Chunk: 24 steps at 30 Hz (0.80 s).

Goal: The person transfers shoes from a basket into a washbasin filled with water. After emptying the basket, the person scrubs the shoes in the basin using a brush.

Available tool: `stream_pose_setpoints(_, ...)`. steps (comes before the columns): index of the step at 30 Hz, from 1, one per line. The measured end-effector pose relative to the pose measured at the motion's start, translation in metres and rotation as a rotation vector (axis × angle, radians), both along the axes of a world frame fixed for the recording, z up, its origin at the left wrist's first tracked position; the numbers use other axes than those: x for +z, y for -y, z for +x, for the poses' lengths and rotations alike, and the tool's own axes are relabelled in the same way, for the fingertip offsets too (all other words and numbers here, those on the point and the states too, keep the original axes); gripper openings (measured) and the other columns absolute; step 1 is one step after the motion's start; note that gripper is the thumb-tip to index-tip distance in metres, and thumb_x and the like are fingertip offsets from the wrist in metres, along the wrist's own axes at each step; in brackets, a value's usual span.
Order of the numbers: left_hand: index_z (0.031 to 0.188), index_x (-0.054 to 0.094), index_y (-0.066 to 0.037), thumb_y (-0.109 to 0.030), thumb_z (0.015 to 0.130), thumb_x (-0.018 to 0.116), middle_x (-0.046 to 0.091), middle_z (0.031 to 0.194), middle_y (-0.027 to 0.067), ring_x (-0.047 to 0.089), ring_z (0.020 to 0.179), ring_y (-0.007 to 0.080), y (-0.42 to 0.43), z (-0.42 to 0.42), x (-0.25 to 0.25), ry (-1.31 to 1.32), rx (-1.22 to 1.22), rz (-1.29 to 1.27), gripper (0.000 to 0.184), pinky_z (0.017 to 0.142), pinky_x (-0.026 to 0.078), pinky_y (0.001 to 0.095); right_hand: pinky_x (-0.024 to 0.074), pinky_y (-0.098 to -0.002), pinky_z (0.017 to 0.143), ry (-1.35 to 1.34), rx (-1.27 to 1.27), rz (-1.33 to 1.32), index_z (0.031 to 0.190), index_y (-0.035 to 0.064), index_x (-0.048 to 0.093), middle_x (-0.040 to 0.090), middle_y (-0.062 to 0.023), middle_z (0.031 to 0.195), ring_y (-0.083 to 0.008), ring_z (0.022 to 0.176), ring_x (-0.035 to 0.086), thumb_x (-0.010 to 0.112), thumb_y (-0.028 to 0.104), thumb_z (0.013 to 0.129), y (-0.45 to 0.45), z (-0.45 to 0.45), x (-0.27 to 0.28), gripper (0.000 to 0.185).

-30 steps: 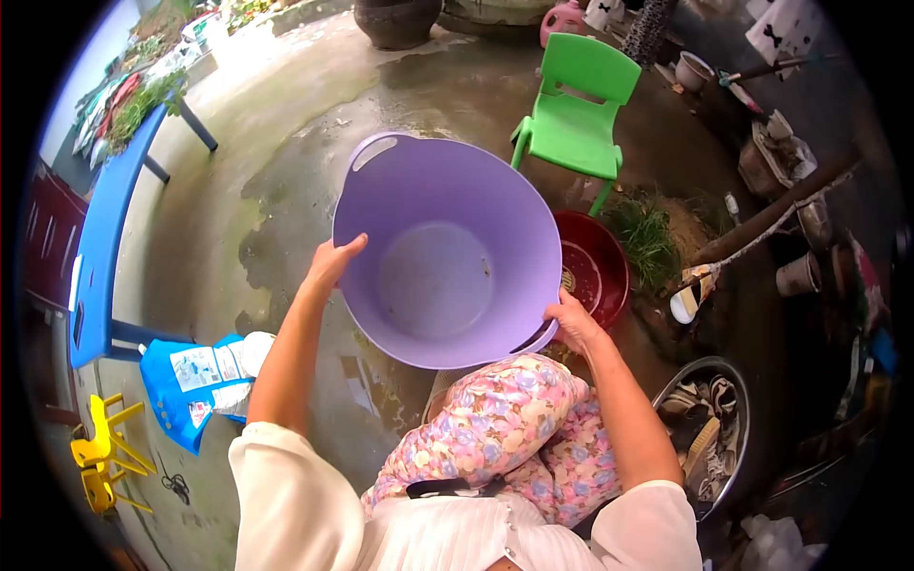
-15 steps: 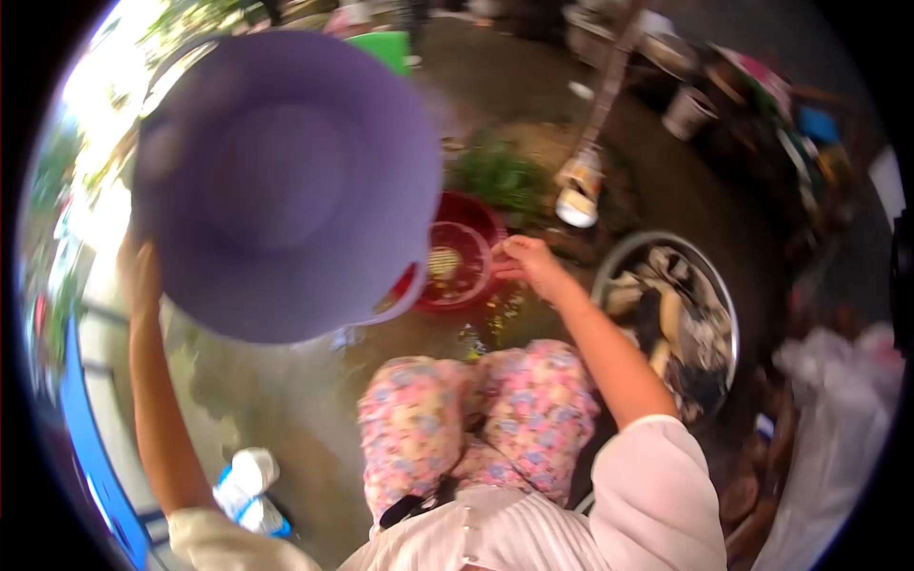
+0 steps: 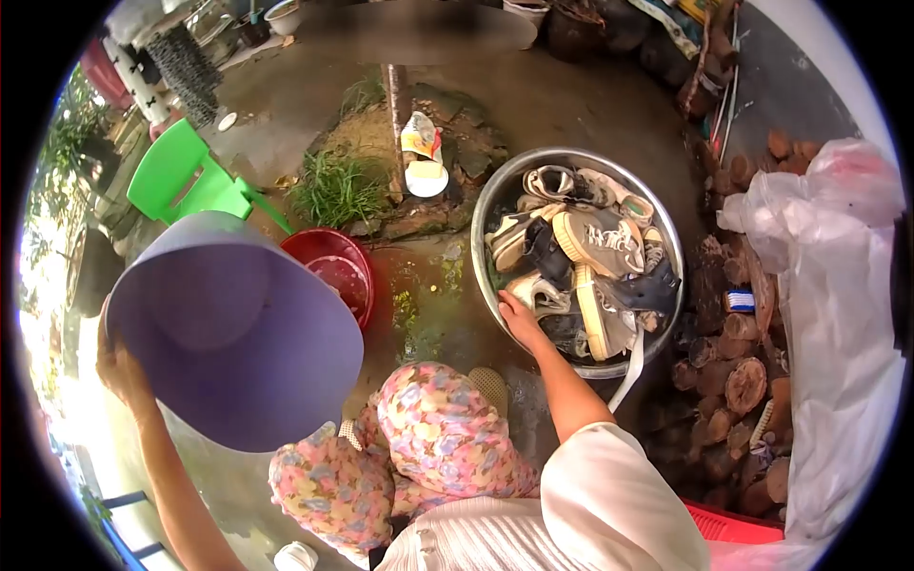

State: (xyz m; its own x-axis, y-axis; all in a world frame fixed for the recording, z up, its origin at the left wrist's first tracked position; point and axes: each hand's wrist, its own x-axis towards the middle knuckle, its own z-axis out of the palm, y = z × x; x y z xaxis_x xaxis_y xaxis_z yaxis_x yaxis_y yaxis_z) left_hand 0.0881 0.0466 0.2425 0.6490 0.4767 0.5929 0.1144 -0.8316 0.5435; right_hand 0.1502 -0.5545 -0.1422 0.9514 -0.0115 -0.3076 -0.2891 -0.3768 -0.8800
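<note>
Purple tub (image 3: 257,371), tilted, sits just right of the left hand (image 3: 122,369), which grips its left edge. Next comes a red basin (image 3: 363,276) (partly hidden by the tub), then the right hand (image 3: 524,324) at the metal basin (image 3: 571,152) of shoes (image 3: 600,243), its grip unclear.

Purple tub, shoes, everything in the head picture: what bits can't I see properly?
All in the head view:
- Purple tub: its underside is hidden by its own walls.
- Red basin: partly hidden by the purple tub in front.
- Metal basin: its bottom is covered by the pile of shoes.
- Blue thing at lower left: cut off by the picture's dark round edge.
- Dark shape at the top: too blurred to name.
</note>
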Motion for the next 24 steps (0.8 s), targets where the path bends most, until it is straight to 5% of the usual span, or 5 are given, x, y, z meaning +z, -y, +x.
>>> stream_pose_setpoints(8,0.127,0.061,0.0,-0.002,0.094,0.053,0.064,0.124,0.0095,0.059,0.111,0.0183,0.107,0.075,0.008,0.085,-0.201,-0.383,0.034,0.1,0.044,0.0301,0.0327,-0.0384,0.111,-0.219,-0.107,-0.249,0.14,-0.0015,0.041,0.045,-0.025,0.142,-0.0375,0.132,0.043,0.046,0.034,0.099,0.041,0.032,-0.059,0.055)
stream_pose_setpoints(13,0.13,0.055,0.005,0.01,0.086,0.04,0.062,0.125,0.0149,0.057,0.116,0.0206,0.141,0.084,-0.043,0.109,-0.17,-0.459,0.047,0.102,0.042,0.0305,0.0478,-0.0387,0.089,-0.094,-0.588,-0.231,0.11,0.0018,0.068,0.069,-0.0177,0.108,-0.0323,0.102,0.064,0.052,0.032,0.093,0.063,0.036,-0.137,0.038)
stream_pose_setpoints(16,0.132,0.053,0.005,0.011,0.088,0.039,0.06,0.126,0.0146,0.058,0.114,0.0201,0.164,0.08,-0.048,0.06,-0.148,-0.728,0.046,0.099,0.044,0.0299,0.05,-0.0394,0.09,-0.34,-0.892,0.991,0.111,0.0011,0.065,0.068,-0.0092,0.11,-0.0279,0.101,0.063,0.059,0.03,0.094,0.032,0.056,-0.105,0.034)
stream_pose_setpoints(20,0.134,0.054,0.001,0.01,0.09,0.042,0.061,0.127,0.0141,0.06,0.112,0.0184,0.17,0.07,-0.071,0.019,-0.111,-0.586,0.046,0.096,0.046,0.03,0.0503,-0.0361,0.09,-0.054,-0.345,1.42,0.111,0.0,0.061,0.066,-0.0123,0.101,-0.0238,0.096,0.063,0.06,0.023,0.094,-0.041,0.097,0.033,0.029)
stream_pose_setpoints(24,0.135,0.054,-0.004,0.009,0.091,0.042,0.061,0.128,0.0137,0.06,0.112,0.0181,0.187,0.062,-0.069,-0.049,-0.091,-0.591,0.048,0.095,0.046,0.0298,0.0524,-0.0369,0.089,-0.056,0.369,0.776,0.118,-0.0013,0.059,0.065,-0.014,0.106,-0.0235,0.098,0.065,0.051,0.016,0.097,-0.186,0.104,0.166,0.028)
